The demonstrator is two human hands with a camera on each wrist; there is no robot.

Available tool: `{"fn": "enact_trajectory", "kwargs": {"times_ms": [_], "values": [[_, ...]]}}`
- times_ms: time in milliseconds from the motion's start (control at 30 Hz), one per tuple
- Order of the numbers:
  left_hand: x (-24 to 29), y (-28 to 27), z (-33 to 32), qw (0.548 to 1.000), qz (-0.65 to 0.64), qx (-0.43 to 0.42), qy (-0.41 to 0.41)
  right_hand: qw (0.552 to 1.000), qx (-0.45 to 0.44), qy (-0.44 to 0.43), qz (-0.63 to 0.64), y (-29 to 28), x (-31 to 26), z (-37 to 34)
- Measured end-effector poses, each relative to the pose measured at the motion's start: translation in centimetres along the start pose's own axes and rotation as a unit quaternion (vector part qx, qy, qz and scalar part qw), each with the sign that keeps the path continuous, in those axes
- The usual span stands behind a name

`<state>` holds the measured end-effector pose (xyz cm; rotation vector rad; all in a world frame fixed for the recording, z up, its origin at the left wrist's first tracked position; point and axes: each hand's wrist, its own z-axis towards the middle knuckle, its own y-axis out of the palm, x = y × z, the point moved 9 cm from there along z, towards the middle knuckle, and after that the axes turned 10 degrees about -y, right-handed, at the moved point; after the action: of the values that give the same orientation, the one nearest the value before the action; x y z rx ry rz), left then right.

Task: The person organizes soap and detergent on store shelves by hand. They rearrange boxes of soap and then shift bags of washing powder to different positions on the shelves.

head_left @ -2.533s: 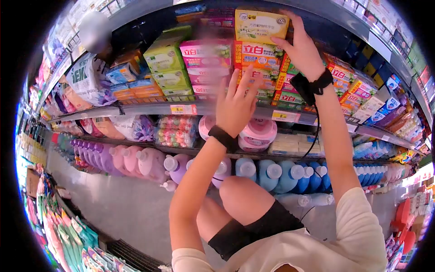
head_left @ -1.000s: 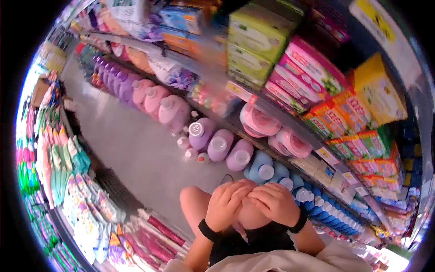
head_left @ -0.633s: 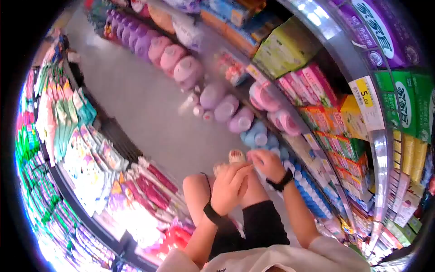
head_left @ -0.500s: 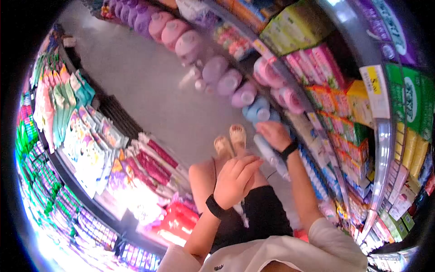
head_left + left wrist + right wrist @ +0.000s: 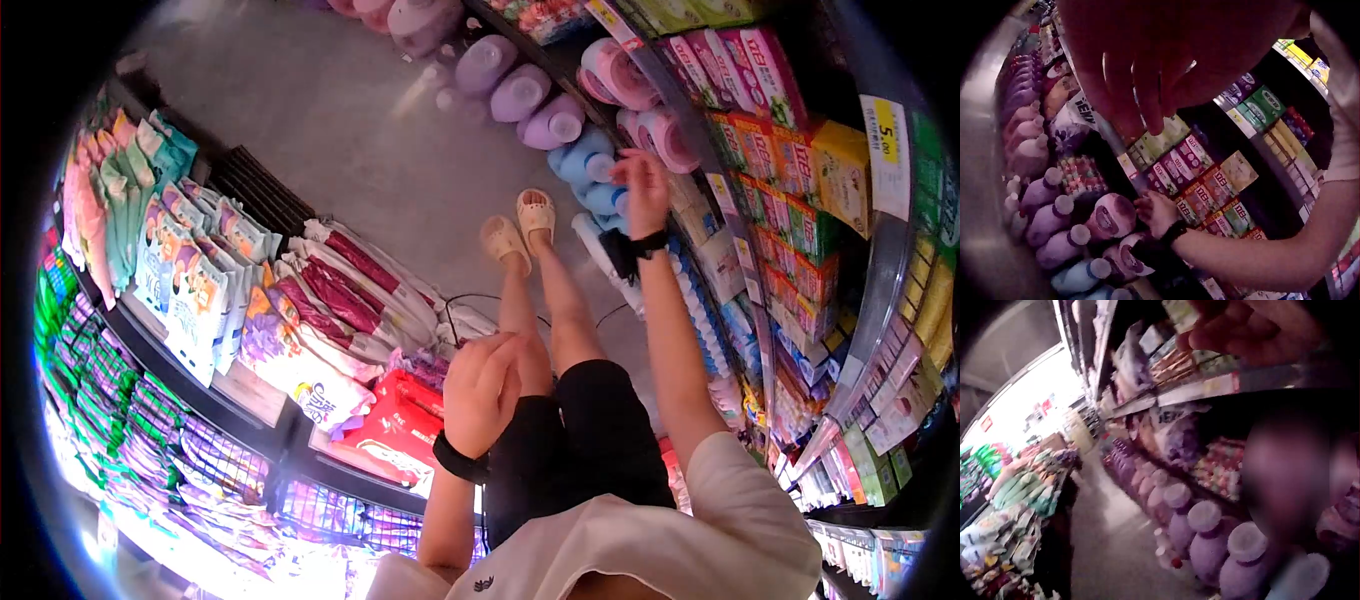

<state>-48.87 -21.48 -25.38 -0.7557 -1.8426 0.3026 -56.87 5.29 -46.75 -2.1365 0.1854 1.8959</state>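
Observation:
The left hand [image 5: 480,395] hangs over the person's thigh in the head view, fingers loosely bent and holding nothing. Further forward, the right hand [image 5: 643,190] is raised beside the shelf, empty with relaxed fingers, nearest to the blue bottles [image 5: 606,198] and pink tubs [image 5: 668,140]. A yellow box [image 5: 842,175] stands on the shelf at the end of the orange-red boxes [image 5: 792,158]. In the left wrist view the left hand [image 5: 1147,69] looms dark at the top, with the right hand [image 5: 1159,212] below it. Bent fingers of the right hand [image 5: 1254,328] show in the right wrist view.
Purple bottles [image 5: 522,93] line the lower shelf; a price tag [image 5: 887,155] hangs on the shelf edge at right. Hanging bags [image 5: 195,300] and red packages [image 5: 400,425] fill a display at left. Grey floor [image 5: 290,110] lies between, with two sandalled feet [image 5: 535,215].
The right hand has left the yellow box, met the left hand over the knees, then moved apart and forward. The head view has turned, and the legs have gone from bent to straighter.

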Motion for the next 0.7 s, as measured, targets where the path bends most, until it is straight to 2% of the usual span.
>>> {"fn": "enact_trajectory", "kwargs": {"times_ms": [67,100,133,200,300,400,467,533,600,700], "values": [[-0.4,0.9,-0.5,1.0,0.005,-0.016,-0.012,0.989,-0.13,-0.029,-0.057,5.5,1.6,-2.7],[-0.6,1.4,-0.7,1.0,0.009,-0.023,-0.017,0.973,-0.196,-0.076,-0.098,8.4,1.4,-4.5],[-0.8,1.9,-0.9,0.999,0.011,-0.033,-0.02,0.948,-0.258,-0.12,-0.14,11.0,0.8,-6.4],[-0.4,2.8,-0.7,0.999,0.012,-0.05,-0.016,0.884,-0.39,-0.113,-0.232,14.3,-0.4,-10.2],[0.4,3.4,-0.8,0.997,0.016,-0.069,-0.013,0.848,-0.414,-0.222,-0.247,13.8,-2.7,-13.4],[1.1,4.0,-0.9,0.997,0.01,-0.077,-0.011,0.842,-0.39,-0.263,-0.263,9.0,-1.6,-12.1],[1.5,4.1,-1.0,0.997,0.008,-0.079,-0.011,0.777,-0.424,-0.094,-0.456,4.1,0.1,-8.6],[1.8,4.5,-1.1,0.996,0.008,-0.087,-0.005,0.79,-0.307,-0.179,-0.5,-2.3,-1.9,-4.9],[2.2,4.9,-1.0,0.995,0.01,-0.101,-0.005,0.799,-0.234,-0.217,-0.51,-7.9,-2.2,-2.9],[2.5,5.4,-0.8,0.993,0.016,-0.119,-0.003,0.707,-0.318,-0.2,-0.599,-12.3,2.4,-3.8]]}}
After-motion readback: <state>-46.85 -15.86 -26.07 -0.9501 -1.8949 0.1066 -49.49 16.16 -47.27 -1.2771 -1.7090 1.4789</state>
